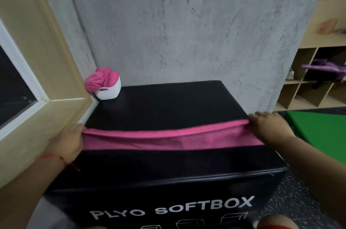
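Observation:
A pink towel point(168, 140) is stretched lengthwise across the top of a black padded box point(168, 105) marked PLYO SOFTBOX. My left hand point(70, 141) grips the towel's left end near the box's left edge. At the right edge my right hand point(267, 126) grips the other end. The towel looks folded into a narrow strip and sags slightly in the middle. A small white basket point(109, 91) holding rolled pink towels point(101, 80) stands at the box's far left corner.
A grey concrete wall rises behind the box. A beige window frame point(43, 71) presses close on the left. To the right are a green mat point(318, 131) on the speckled floor and wooden cubby shelves point(318, 86) with a purple item.

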Available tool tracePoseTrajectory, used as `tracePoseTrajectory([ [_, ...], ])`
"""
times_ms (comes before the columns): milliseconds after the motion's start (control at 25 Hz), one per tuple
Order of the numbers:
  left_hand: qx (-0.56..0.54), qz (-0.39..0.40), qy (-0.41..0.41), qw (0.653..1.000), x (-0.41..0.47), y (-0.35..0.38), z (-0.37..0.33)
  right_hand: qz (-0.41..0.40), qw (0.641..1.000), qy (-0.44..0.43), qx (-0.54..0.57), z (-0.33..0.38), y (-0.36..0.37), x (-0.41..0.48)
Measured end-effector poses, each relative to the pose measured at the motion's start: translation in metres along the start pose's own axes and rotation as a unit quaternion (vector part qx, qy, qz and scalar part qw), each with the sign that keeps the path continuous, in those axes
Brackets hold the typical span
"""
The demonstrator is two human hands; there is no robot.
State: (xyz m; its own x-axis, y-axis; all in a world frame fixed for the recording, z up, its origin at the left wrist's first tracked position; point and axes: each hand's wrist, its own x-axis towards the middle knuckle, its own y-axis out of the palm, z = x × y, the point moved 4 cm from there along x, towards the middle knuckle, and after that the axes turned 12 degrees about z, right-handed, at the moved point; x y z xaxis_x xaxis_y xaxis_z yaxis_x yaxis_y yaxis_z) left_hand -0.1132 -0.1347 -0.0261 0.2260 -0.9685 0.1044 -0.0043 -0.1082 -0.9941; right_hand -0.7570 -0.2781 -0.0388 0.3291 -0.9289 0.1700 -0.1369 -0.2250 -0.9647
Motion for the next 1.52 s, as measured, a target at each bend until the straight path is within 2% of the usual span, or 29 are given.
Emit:
tracePoseTrajectory([
  [40,0.002,-0.032,-0.014,0.999,0.003,-0.019,-0.01,-0.045,0.999,0.008,-0.006,0.0,-0.024,0.01],
  [80,-0.002,-0.066,0.004,0.998,0.006,-0.039,-0.024,-0.078,0.997,0.006,0.002,0.004,-0.044,0.017],
  [200,0.066,-0.117,0.043,0.99,0.012,-0.094,-0.034,-0.117,0.993,0.008,0.021,0.006,-0.088,0.016],
  [320,0.061,-0.102,0.034,0.992,-0.006,-0.108,0.003,-0.12,0.992,0.044,-0.006,-0.03,-0.108,-0.006],
  [440,0.081,-0.131,0.062,0.986,-0.006,-0.113,-0.025,-0.15,0.986,0.07,0.018,-0.021,-0.122,-0.005],
  [520,0.077,-0.12,0.077,0.987,-0.01,-0.105,-0.039,-0.145,0.988,0.041,0.012,-0.006,-0.126,-0.006],
  [640,0.028,-0.047,0.05,0.997,-0.018,-0.083,0.0,-0.031,0.998,0.053,-0.034,-0.032,-0.107,-0.021],
  [680,0.033,-0.042,0.026,0.998,-0.024,-0.076,0.012,-0.044,0.996,0.064,-0.039,-0.04,-0.1,-0.028],
  [760,0.033,-0.079,0.035,0.996,-0.022,-0.072,0.012,-0.102,0.993,0.056,-0.03,-0.041,-0.098,-0.029],
  [960,0.008,-0.057,0.03,0.998,-0.023,-0.075,0.014,-0.145,0.989,-0.022,-0.002,-0.034,-0.092,-0.026],
  [1120,0.026,-0.014,0.049,0.998,-0.024,-0.043,0.022,-0.099,0.994,-0.043,0.006,-0.027,-0.053,-0.031],
  [1240,0.021,0.018,0.028,0.999,-0.015,-0.02,0.033,-0.069,0.995,-0.055,0.044,-0.021,-0.029,-0.027],
  [1360,0.047,0.094,-0.002,0.994,0.012,0.014,0.032,0.006,0.999,-0.027,0.036,-0.021,0.013,-0.001],
  [1520,0.102,0.162,-0.029,0.981,0.045,0.064,0.022,0.089,0.995,0.014,-0.032,-0.014,0.06,0.035],
])
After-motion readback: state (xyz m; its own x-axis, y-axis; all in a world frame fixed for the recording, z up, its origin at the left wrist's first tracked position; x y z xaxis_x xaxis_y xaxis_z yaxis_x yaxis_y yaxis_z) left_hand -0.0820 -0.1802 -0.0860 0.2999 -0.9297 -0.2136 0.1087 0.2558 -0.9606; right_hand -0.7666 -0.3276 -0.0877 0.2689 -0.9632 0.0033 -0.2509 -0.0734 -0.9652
